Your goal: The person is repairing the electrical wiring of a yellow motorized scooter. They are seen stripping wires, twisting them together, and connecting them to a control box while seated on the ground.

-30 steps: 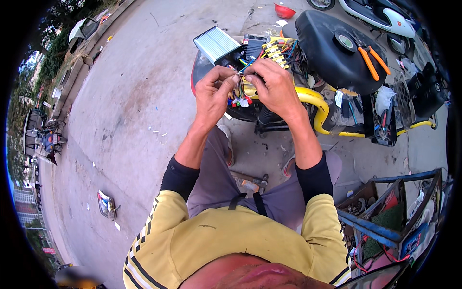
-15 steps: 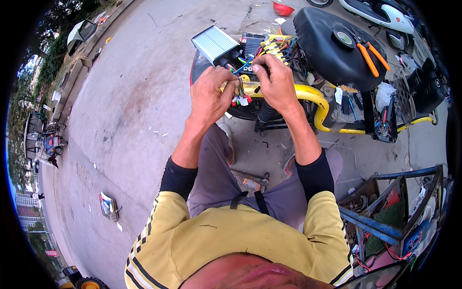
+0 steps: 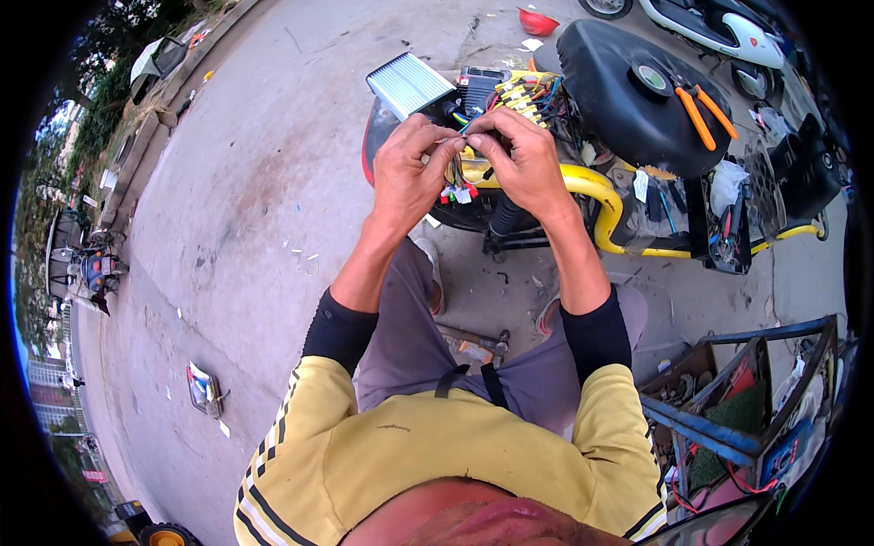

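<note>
My left hand and my right hand meet fingertip to fingertip, both pinched on a thin wire. Below them hangs a bundle of wires with small red, white and coloured connectors. Just behind my fingers a silver finned box sits on the yellow-framed vehicle, near a dark finned unit and a row of yellow-tipped cables. Orange-handled pliers lie on the black seat-like part to the right.
A black tool tray is on the vehicle. A blue metal cart with clutter stands at lower right. A red helmet-like bowl and a small container lie on the concrete. A white scooter and parked tricycle stand farther away.
My hands drew slightly apart half a second ago and are back together now at the wire, fingertips meeting again.
</note>
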The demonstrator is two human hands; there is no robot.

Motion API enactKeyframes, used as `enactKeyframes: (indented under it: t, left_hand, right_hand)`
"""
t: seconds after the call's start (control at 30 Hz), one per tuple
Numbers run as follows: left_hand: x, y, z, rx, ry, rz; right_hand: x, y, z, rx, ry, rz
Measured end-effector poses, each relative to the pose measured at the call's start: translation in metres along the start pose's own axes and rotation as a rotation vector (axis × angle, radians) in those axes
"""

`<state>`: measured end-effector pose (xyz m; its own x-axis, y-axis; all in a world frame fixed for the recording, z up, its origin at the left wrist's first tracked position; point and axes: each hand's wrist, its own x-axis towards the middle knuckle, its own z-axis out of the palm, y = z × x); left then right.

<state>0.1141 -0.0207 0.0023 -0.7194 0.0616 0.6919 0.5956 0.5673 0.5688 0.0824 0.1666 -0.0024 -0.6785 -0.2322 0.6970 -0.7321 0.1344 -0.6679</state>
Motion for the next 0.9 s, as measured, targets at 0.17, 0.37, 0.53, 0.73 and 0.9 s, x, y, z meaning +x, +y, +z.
enactKeyframes:
  t: [0.17,0.37,0.53,0.73,0.9]
  left_hand:
    - [-0.005,0.002,-0.007,-0.199,0.038,-0.245]
    - [0.002,0.003,-0.008,-0.409,0.085,-0.381]
    - [0.001,0.004,-0.006,-0.492,0.057,-0.343]
    - [0.006,0.006,0.007,-0.440,0.016,-0.301]
    - [0.000,0.011,0.006,-0.418,0.008,-0.359]
  right_hand:
    - [0.001,-0.001,-0.005,-0.053,0.040,0.040]
    - [0.004,0.001,-0.008,0.103,0.152,0.102]
    - [0.001,0.007,-0.001,0.261,0.119,0.147]
    - [0.001,-0.003,-0.004,0.315,0.173,0.145]
    - [-0.001,0.001,0.003,0.257,0.188,0.098]
